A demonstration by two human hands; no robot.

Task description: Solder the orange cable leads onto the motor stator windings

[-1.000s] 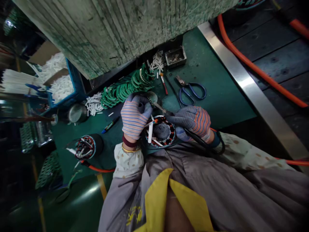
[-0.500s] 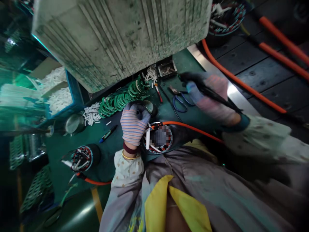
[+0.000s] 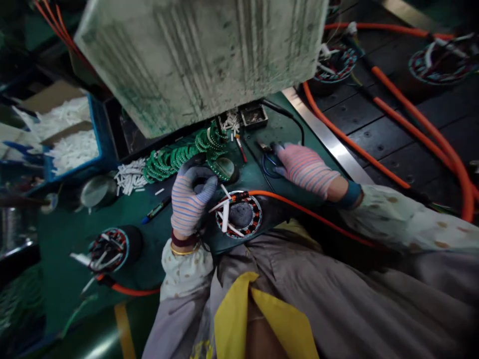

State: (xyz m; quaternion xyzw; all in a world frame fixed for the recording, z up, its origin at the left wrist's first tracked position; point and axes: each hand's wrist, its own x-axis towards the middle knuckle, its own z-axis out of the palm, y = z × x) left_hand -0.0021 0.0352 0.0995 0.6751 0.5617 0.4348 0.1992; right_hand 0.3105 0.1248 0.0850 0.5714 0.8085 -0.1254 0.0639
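My left hand [image 3: 192, 197], in a striped glove with grey fingertips, is curled with thumb and fingers apart, and I see nothing held in it. Just right of it stands a round wire-wound motor stator [image 3: 256, 219] with white sleeves and an orange cable [image 3: 292, 198]. Beyond my left fingertips lies a curved green circuit board [image 3: 223, 169] by a round metal lid or dish. My right hand [image 3: 305, 169], also gloved, has its fingers around the blue handles of pliers [image 3: 265, 146] on the table, covering part of them.
Green curved boards [image 3: 168, 162] lie stacked beside white sleeves [image 3: 130, 175]. A brush [image 3: 241, 148], a blue-tipped marker [image 3: 155, 210] and a small tray [image 3: 254, 115] are on the table. Another stator [image 3: 112, 249] stands left. A large grey box [image 3: 209, 60] overhangs the back.
My right hand has let go of the black corded tool and come down onto the pliers. My left hand has drawn back leftward from the stator, its fingers wider apart. The view has shifted.
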